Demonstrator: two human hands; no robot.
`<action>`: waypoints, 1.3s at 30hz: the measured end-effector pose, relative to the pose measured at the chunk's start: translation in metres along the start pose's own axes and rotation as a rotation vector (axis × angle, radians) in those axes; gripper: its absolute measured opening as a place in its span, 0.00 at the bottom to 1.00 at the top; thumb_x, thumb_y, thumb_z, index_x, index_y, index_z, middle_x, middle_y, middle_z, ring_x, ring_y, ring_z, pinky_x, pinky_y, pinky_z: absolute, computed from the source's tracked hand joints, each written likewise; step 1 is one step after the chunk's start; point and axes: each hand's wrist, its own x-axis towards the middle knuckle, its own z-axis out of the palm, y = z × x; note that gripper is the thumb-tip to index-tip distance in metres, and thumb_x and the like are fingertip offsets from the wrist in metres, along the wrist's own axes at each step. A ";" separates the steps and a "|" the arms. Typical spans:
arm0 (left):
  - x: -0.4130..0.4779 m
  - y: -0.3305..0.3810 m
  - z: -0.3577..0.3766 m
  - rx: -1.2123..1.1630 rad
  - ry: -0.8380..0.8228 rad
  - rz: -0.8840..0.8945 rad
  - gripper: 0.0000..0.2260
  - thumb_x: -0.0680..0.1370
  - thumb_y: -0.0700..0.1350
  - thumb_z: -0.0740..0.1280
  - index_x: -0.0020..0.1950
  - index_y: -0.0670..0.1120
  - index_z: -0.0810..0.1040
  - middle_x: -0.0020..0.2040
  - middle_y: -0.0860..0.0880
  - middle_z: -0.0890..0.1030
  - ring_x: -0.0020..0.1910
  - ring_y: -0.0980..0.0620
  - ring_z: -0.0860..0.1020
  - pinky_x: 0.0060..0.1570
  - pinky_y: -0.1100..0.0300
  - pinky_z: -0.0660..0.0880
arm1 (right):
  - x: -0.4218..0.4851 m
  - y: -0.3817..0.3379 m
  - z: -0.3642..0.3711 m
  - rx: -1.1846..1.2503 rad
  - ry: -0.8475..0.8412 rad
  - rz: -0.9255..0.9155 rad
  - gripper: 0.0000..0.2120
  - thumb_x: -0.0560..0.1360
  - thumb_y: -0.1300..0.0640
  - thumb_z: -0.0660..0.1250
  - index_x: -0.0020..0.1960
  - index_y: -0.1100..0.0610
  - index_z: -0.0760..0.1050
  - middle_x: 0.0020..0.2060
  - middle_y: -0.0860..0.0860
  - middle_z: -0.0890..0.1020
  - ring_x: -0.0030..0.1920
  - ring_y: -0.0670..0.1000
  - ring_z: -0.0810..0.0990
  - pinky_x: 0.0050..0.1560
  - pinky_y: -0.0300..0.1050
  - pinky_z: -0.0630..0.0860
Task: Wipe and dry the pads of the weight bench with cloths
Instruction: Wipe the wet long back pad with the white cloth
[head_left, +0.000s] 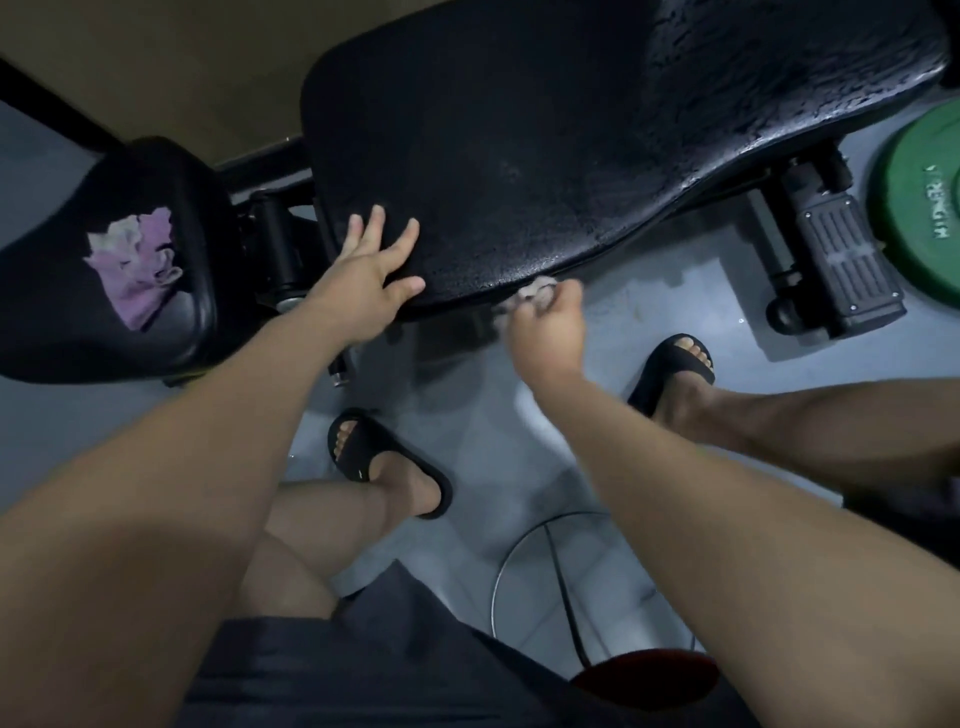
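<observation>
The large back pad (545, 156) of the weight bench is seen across the upper middle and upper right of the frame, its long axis running from lower left to upper right. Droplets and a wet sheen are visible on its upper-right portion, while the part nearer the lower left looks duller. The left hand (374, 270) is laid flat on the pad's lower-left corner, its fingers (408, 236) spread wide and nothing held. The right hand (545, 322) is closed around a small pale cloth (535, 293), blurred, which is pressed against the pad's near edge at the centre of the frame. A second cloth, purple and white (137, 260), is left lying on the smaller seat pad (104, 260) at the left of the frame, well apart from both hands.

The wet area lies up and to the right of the held cloth, so the right hand is judged the nearer one, and strokes along the pad's long axis toward the upper right would seem called for. A green weight plate (919, 192) sits at the right edge.
</observation>
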 end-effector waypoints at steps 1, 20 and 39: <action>0.001 -0.001 0.000 -0.008 0.000 0.002 0.30 0.85 0.52 0.62 0.83 0.60 0.51 0.84 0.51 0.39 0.82 0.49 0.35 0.80 0.51 0.43 | -0.014 0.003 0.017 -0.009 -0.045 -0.016 0.07 0.79 0.65 0.62 0.47 0.55 0.66 0.35 0.47 0.72 0.37 0.51 0.75 0.42 0.43 0.73; 0.002 0.004 -0.006 0.028 -0.012 0.005 0.30 0.85 0.50 0.63 0.83 0.59 0.51 0.84 0.48 0.39 0.82 0.46 0.36 0.80 0.42 0.41 | -0.019 0.027 0.066 0.433 -0.236 0.361 0.07 0.72 0.70 0.71 0.44 0.61 0.74 0.41 0.63 0.80 0.38 0.58 0.81 0.38 0.52 0.83; 0.009 0.000 -0.012 0.050 -0.027 -0.008 0.32 0.84 0.53 0.65 0.83 0.61 0.52 0.84 0.51 0.40 0.82 0.49 0.37 0.81 0.43 0.45 | -0.024 0.004 0.039 0.644 -0.167 0.492 0.07 0.73 0.62 0.66 0.50 0.60 0.72 0.43 0.59 0.83 0.38 0.54 0.83 0.33 0.42 0.80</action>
